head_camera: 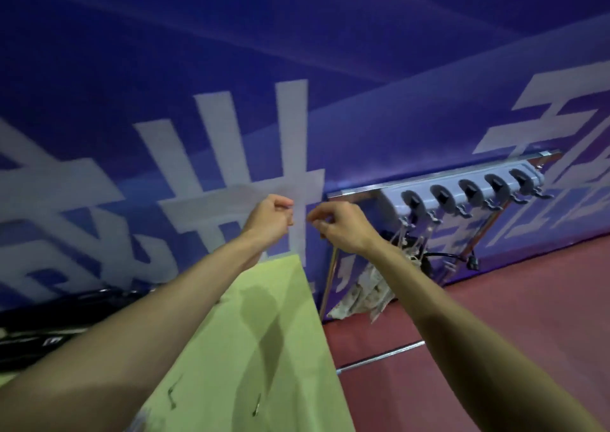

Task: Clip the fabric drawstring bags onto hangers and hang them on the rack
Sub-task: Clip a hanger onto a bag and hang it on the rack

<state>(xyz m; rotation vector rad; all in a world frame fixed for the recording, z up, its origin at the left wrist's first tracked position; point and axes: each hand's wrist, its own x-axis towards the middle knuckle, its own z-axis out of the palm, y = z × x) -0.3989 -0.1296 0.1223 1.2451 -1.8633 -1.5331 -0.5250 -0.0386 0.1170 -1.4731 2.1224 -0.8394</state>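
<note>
left hand (269,218) and right hand (336,227) raised close together above table (264,332), fingers curled in - what is pinched cannot be told, bags (369,289) hung on rack (468,175) at right

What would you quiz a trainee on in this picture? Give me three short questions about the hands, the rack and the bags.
1. Count: how many round clip holders sit on the grey hanger bar?
2. True or false: the left hand and the right hand lie flat on the green table.
3. Choose: where are the fabric bags?
A. hanging under the bar's end nearest the hands
B. spread on the green table
C. piled on the red floor

Key
1. Five.
2. False: both are raised off the table, fingers curled, in front of the blue banner.
3. A.
</note>
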